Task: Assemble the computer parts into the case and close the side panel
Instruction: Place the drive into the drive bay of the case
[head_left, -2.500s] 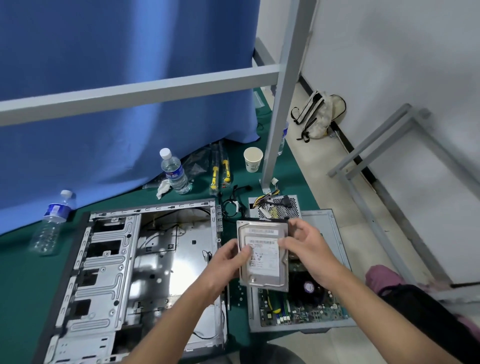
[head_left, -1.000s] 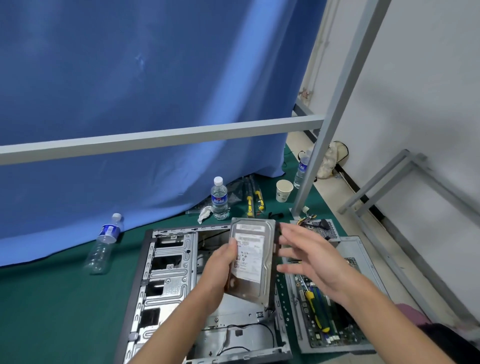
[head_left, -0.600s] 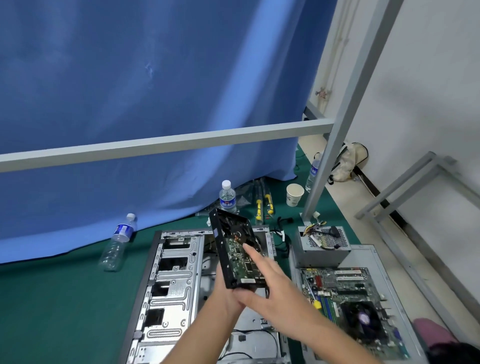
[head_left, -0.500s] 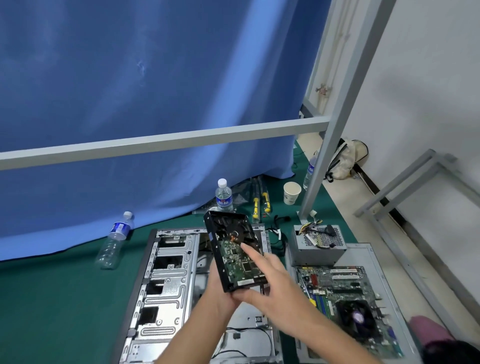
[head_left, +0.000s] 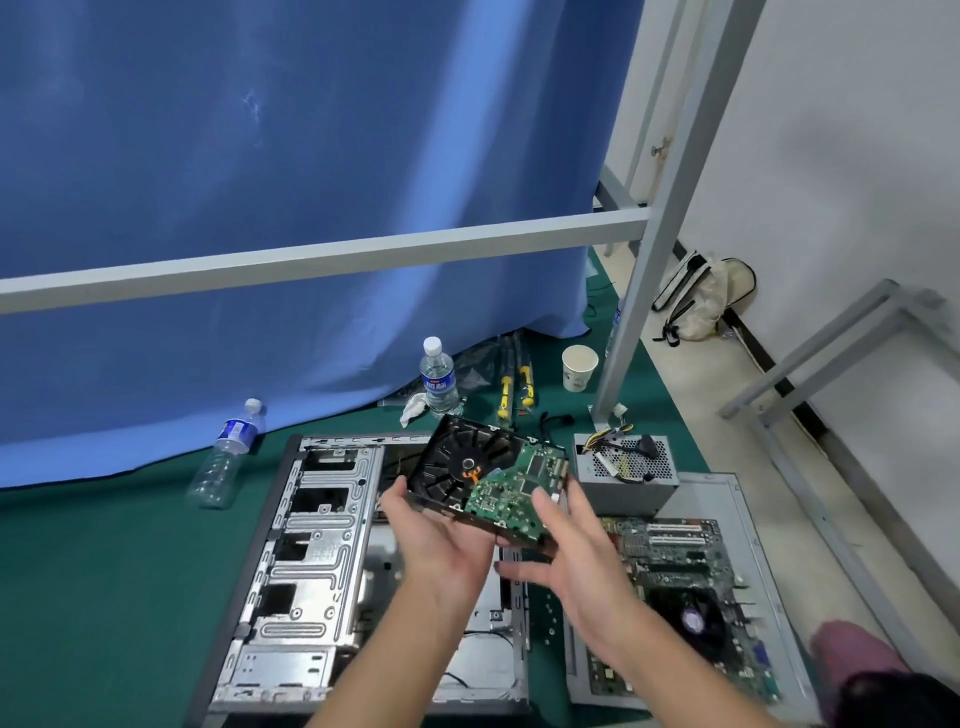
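Blue curtain (head_left: 234, 182) across whole background, hanging to the green mat (head_left: 93, 597). Grey metal frame (head_left: 322, 260): horiz. bar in front of curtain, joined to a slanted upright at right. White wall at right w/ a second grey frame leaning near the floor. Open computer case (head_left: 306, 561) lying flat on mat, centre-left, drive cage side toward the camera's left, interior exposed. Side panel (head_left: 737, 499) flat on mat just right of case, carrying the motherboard (head_left: 680, 571) w/ its dark fan. Power supply (head_left: 626, 475) beyond the board, cable bundle on top. Cream backpack (head_left: 701, 299) against wall, far right. Two water bottles: one lying at curtain hem, left (head_left: 226, 457); one upright (head_left: 438, 376) behind case, crumpled tissue at its base. Paper cup (head_left: 579, 368) beside the upright post. Yellow-handled screwdrivers (head_left: 514, 384) betw. bottle and cup. Pink and dark cloth at the bottom right corner; cannot tell what.

Hard drive (head_left: 485, 480) held in air above case's far right part, circuit-board side up, tilted, hiding part of case interior. Left hand (head_left: 439, 535) palm-up under drive's near-left edge, fingers curled beneath, thumb up against its side. Right hand (head_left: 566, 551) at drive's near-right corner, thumb lying on the green board, fingers spread and mostly straight below. Forearms crossing over case's near edge, masking its lower right.
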